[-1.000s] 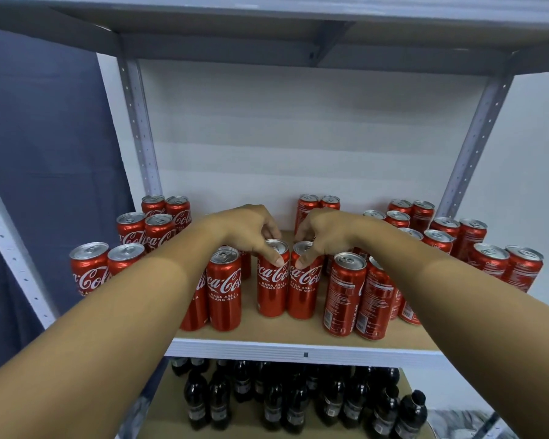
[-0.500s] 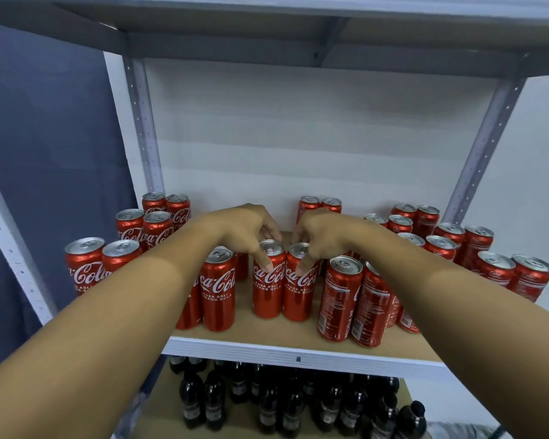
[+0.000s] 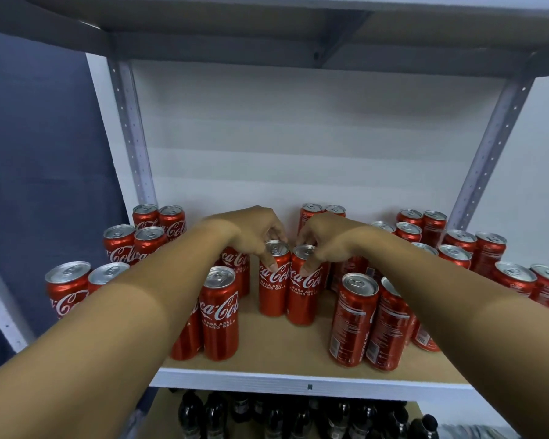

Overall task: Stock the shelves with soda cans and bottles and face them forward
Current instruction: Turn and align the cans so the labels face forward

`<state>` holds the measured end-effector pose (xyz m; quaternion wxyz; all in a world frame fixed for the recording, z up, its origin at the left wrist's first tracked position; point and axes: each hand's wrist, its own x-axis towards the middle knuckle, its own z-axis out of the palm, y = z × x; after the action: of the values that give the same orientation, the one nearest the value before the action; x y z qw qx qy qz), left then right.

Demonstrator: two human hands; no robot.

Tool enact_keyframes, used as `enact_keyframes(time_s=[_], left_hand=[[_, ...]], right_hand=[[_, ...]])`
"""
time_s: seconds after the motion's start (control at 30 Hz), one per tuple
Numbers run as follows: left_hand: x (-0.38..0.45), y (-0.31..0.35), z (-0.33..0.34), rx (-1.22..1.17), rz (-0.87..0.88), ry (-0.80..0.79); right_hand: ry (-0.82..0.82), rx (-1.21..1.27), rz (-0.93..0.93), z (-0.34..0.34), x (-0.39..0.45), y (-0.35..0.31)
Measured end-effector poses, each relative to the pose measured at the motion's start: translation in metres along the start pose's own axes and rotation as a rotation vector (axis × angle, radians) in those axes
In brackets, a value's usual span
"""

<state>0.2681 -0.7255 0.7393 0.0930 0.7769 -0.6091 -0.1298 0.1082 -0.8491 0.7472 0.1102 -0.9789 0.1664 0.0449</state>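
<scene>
Two upright red Coca-Cola cans stand side by side in the middle of the wooden shelf (image 3: pixel 298 353), logos facing me. My left hand (image 3: pixel 254 236) grips the top rim of the left can (image 3: pixel 274 289) with curled fingers and thumb. My right hand (image 3: pixel 325 239) grips the top of the right can (image 3: pixel 303 293) the same way. Two more logo-forward cans (image 3: pixel 219 318) stand nearer the front left, partly behind my left forearm. Two cans (image 3: pixel 354 321) at the front right show their back labels.
Several more red cans stand in pairs along the left (image 3: pixel 67 289), back (image 3: pixel 159 218) and right (image 3: pixel 517 280) of the shelf. Dark soda bottles (image 3: pixel 216 413) fill the shelf below. Grey metal uprights (image 3: pixel 130 131) frame the bay, with a shelf overhead.
Both hands have pushed the two middle cans a little farther back on the shelf. The grips on the can tops are the same.
</scene>
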Motion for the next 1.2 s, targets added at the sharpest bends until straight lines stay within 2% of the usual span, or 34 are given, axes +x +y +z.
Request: enact_keyframes(time_s=[0.63, 1.2], left_hand=[[0.056, -0.057, -0.028, 0.069, 0.023, 0.008], [0.054, -0.128, -0.047, 0.079, -0.054, 0.026]], right_hand=[[0.049, -0.027, 0.052, -0.008, 0.084, 0.0], [0.042, -0.004, -0.028, -0.009, 0.166, -0.029]])
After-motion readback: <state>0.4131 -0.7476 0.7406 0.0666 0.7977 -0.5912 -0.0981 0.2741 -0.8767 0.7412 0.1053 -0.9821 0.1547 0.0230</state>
